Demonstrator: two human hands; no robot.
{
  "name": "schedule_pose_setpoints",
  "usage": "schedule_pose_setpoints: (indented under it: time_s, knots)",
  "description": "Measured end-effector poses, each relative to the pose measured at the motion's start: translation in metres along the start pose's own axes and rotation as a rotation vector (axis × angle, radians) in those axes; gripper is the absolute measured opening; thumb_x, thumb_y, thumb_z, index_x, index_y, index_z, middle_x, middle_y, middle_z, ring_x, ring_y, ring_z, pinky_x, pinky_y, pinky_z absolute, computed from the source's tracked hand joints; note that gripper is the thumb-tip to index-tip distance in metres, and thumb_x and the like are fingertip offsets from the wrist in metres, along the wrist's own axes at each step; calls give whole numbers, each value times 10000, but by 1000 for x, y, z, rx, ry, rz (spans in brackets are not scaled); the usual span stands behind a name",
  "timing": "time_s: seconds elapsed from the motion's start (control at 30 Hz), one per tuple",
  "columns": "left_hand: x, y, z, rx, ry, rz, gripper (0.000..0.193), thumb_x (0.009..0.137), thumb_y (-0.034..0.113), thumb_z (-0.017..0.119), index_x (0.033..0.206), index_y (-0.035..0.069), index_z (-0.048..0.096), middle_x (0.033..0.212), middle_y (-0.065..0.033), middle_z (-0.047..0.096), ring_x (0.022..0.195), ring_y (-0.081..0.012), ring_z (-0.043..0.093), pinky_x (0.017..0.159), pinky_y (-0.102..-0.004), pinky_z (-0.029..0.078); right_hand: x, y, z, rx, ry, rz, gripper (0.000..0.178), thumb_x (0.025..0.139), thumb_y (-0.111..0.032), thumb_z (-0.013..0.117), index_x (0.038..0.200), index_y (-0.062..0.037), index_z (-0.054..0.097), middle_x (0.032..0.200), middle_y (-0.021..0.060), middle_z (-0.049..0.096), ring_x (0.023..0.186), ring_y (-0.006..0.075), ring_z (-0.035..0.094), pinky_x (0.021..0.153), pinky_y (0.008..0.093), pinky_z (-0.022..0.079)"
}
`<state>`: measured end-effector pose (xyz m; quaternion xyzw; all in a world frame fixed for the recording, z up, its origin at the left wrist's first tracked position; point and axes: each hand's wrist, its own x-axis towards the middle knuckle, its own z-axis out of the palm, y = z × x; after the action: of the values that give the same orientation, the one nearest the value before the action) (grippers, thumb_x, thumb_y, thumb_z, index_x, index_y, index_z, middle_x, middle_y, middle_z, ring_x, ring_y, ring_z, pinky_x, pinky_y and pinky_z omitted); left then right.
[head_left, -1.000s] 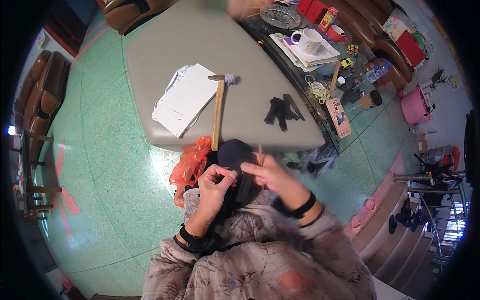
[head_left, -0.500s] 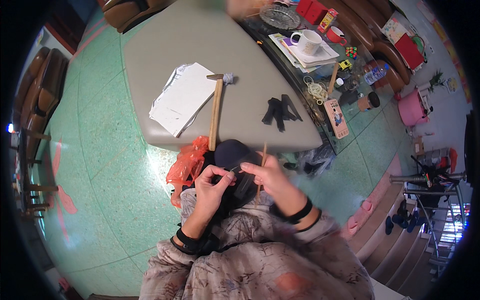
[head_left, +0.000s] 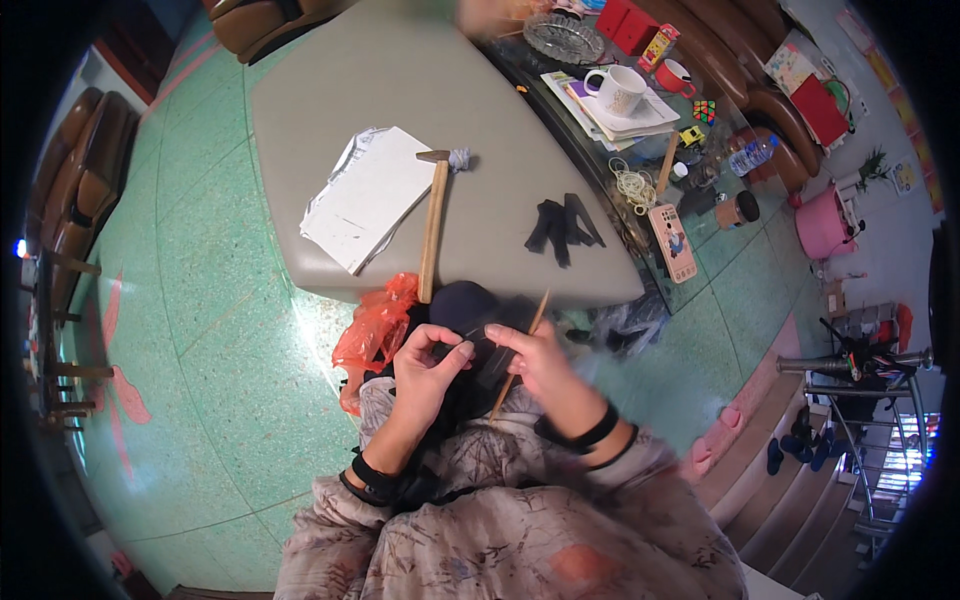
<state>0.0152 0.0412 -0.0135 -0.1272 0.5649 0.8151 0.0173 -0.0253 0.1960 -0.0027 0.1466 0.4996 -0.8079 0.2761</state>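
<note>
Both my hands are close together over my lap. My left hand (head_left: 425,368) is closed in a pinch, thumb against forefinger, on something too small and dark to make out. My right hand (head_left: 540,362) has a thin pointed wooden stick (head_left: 541,308) in its grip, slanting from upper right to lower left. Its thumb and forefinger also pinch beside the left fingertips, but what lies between them is unclear. Sheer black fabric (head_left: 492,374) hangs below and between the hands. A dark rounded shape (head_left: 462,302) lies just beyond them.
On the grey padded surface (head_left: 330,90) ahead lie white sheets (head_left: 368,195), a wooden-handled hammer (head_left: 433,225) and black fabric strips (head_left: 568,225). An orange plastic bag (head_left: 378,325) is left of my hands. A cluttered glass table at right bears a mug (head_left: 615,92) and a phone (head_left: 672,243).
The wooden stick has tilted in my right hand: its upper tip moved right and its lower end swung left. Both hands stay nearly in place.
</note>
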Motion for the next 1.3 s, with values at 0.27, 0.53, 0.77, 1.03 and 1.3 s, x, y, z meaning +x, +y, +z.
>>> schedule_pose_setpoints:
  time_s: [0.27,0.53,0.77,1.03,1.3]
  knots:
    - [0,-1,-4,4,-8,46,108,840,-4,622,828,12,516,785,-68,610,692,-114,603,640,-250,522,3,2,3,54,-7,-18,129,796,-150,691,815,-34,640,658,-21,589,416,15,361,370,180,226]
    - [3,-2,4,-40,36,18,124,844,-20,595,913,3,494,807,-92,622,748,-162,627,703,-275,533,5,6,14,96,56,-160,105,810,-86,663,871,-14,618,753,22,623,554,65,559,424,188,396]
    - [-1,-6,-4,-321,55,-115,177,846,-29,555,999,10,475,909,-122,630,875,-241,650,778,-318,539,7,4,6,83,100,-108,129,804,-72,667,905,-6,622,794,33,639,583,79,582,438,201,422]
    - [2,-6,0,-215,123,-18,166,838,-52,580,813,37,442,745,-110,607,706,-208,666,696,-296,552,4,5,17,143,84,-154,121,794,-39,661,905,-2,631,789,40,647,621,107,618,534,217,494]
    - [5,-5,0,-162,131,-49,148,845,-30,579,978,3,520,794,-71,609,708,-157,627,652,-249,516,6,0,12,-59,120,-103,125,797,-134,685,867,-42,638,729,-1,640,475,19,443,380,188,281]
